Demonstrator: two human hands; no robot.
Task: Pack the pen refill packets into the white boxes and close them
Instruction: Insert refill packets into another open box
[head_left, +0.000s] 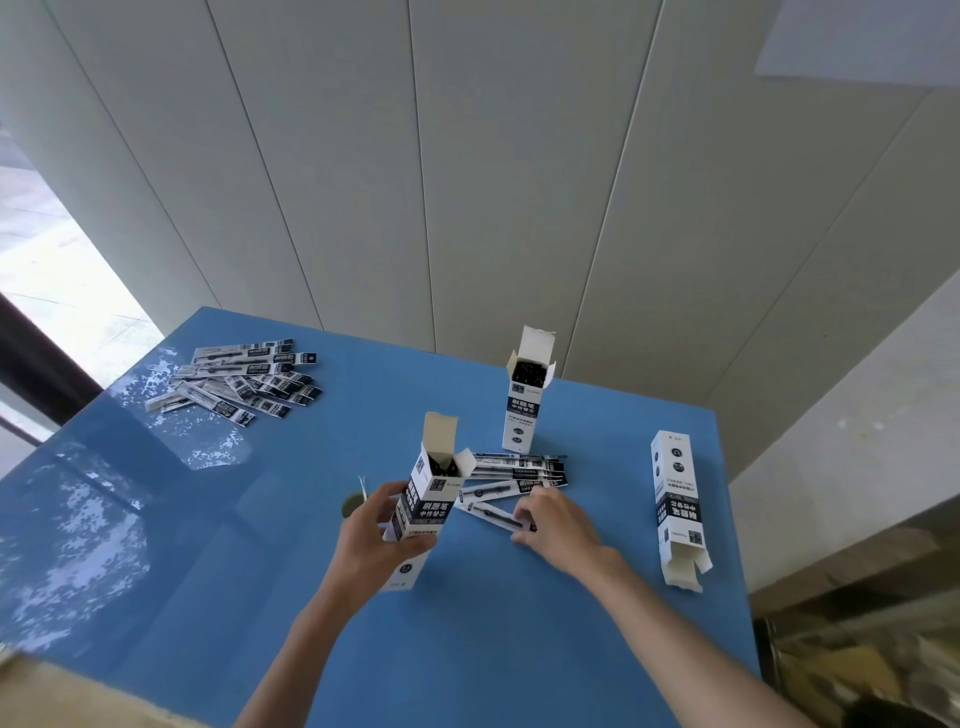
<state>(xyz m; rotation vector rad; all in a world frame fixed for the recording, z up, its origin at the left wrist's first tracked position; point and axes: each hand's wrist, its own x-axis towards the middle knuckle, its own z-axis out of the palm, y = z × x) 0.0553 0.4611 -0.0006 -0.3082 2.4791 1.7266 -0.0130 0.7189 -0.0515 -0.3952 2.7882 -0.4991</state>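
Observation:
My left hand (382, 535) grips an upright white box (425, 499) with its top flap open and dark packets showing inside. My right hand (553, 522) lies on a small fan of pen refill packets (511, 478) just right of that box, its fingertips on the nearest packet. A second white box (525, 400) stands open at the back centre with packets inside. A third white box (678, 506) lies flat at the right, its open end toward me. A larger pile of refill packets (244, 382) lies at the far left.
The blue table (467, 623) has a glossy, reflecting left part and a round hole (353, 505) beside my left hand. A panelled wall rises behind the table's far edge. Beyond the right edge are a ledge and brown clutter.

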